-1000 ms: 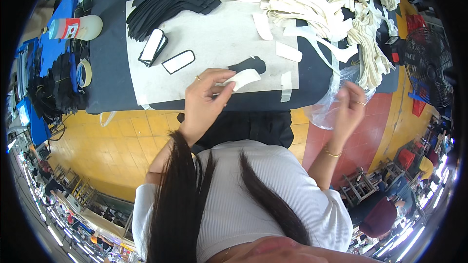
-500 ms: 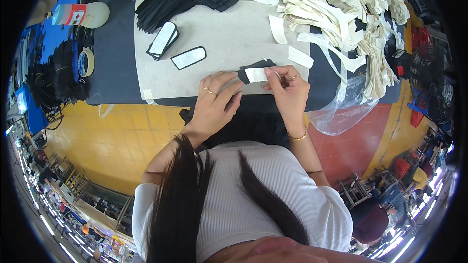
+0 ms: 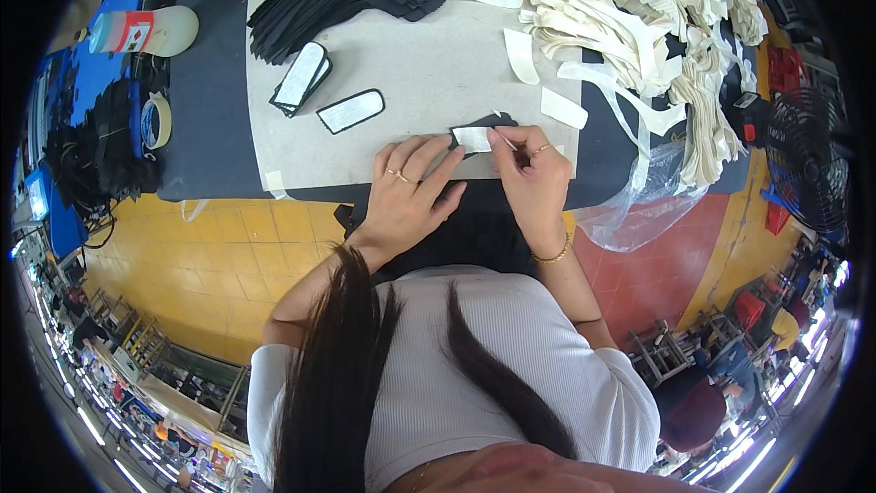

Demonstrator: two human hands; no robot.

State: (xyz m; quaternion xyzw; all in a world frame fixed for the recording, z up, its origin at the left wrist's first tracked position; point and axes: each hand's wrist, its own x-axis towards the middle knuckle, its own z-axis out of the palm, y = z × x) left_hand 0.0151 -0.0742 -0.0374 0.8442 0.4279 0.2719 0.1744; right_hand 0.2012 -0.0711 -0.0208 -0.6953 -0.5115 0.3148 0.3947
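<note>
Near the front edge of a pale grey board [image 3: 411,55], a small black fabric piece [image 3: 494,120] lies with a white backing piece [image 3: 471,139] over it. My right hand [image 3: 533,181] pinches the right end of the white piece between thumb and fingers. My left hand [image 3: 405,192] rests on the board with its fingers stretched out, and its fingertips touch the left edge of these pieces. Farther up lies a single white-faced piece with a black rim [image 3: 351,112], beside a small stack of similar ones [image 3: 303,76].
A fan of black fabric strips [image 3: 351,0] lies at the back. Cream cut pieces [image 3: 602,18] are heaped at the right, with loose ones [image 3: 564,108] nearby. On the left are a bottle [image 3: 169,31] and a tape roll [image 3: 157,121]. Clear plastic [image 3: 639,205] hangs off the right edge.
My right hand has shifted slightly left with the white piece, which now sits lower over the black one. My left fingers have spread a little and flattened; the board has slid slightly left.
</note>
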